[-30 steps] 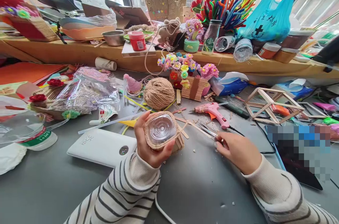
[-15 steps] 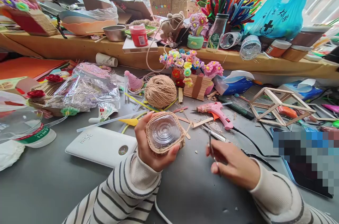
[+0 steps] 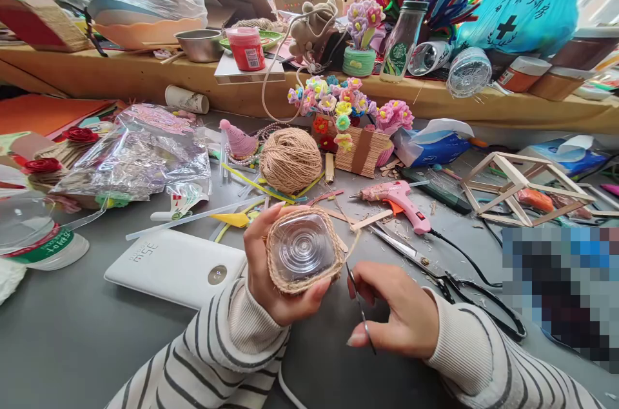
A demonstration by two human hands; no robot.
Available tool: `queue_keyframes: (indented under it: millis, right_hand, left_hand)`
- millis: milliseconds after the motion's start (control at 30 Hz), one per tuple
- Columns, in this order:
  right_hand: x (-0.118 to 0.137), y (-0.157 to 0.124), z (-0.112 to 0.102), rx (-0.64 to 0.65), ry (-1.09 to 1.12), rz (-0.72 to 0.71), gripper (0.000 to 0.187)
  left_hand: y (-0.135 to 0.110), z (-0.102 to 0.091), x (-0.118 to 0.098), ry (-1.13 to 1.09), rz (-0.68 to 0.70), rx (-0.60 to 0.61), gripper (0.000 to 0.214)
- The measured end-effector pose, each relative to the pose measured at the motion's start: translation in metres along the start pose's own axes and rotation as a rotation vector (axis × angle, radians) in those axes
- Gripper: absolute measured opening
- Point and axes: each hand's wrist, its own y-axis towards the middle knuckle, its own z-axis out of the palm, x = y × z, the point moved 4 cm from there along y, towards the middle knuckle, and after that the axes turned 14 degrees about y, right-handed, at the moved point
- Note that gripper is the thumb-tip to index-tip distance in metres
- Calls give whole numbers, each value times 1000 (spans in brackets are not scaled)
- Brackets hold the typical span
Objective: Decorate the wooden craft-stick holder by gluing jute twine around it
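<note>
My left hand (image 3: 271, 273) is wrapped round a clear plastic bottle base bound in jute twine (image 3: 302, 251), its bottom facing me. A loose twine strand runs from it toward the twine ball (image 3: 290, 159) behind. My right hand (image 3: 399, 312) pinches a thin metal tool, like small scissors or tweezers (image 3: 360, 309), with its tip close to the wrapped bottle's right edge. Large scissors (image 3: 411, 255) lie on the grey table just beyond my right hand.
A pink glue gun (image 3: 399, 197) with black cord lies behind the scissors. A white power bank (image 3: 176, 264) sits left of my left hand. A wooden stick frame (image 3: 520, 186), flower crafts (image 3: 348, 112), plastic bags and a cluttered wooden sill (image 3: 145, 83) surround the area.
My right hand lifted a thin metal tool off the table and carried it left to the wrapped bottle. The bottle stayed in my left hand.
</note>
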Motion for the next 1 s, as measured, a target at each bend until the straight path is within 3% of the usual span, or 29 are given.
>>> queue_keyframes:
  millis: [233,600,800,1000]
  right_hand:
    - [8,1,-2,-19,-52,-128,55]
    - [12,-4,0,-167,-324,-358,46]
    - [15,-4,0,-211,-344,-379,44]
    - [13,-6,-1,-201,-282,-346,44]
  left_hand:
    - [0,2,-2,-17,-15,62,82]
    - [2,1,-3,-21,-29,135,82]
    - [2,3,-2,-39,25,131,82]
    - [2,4,-2,-68,-9,132,82]
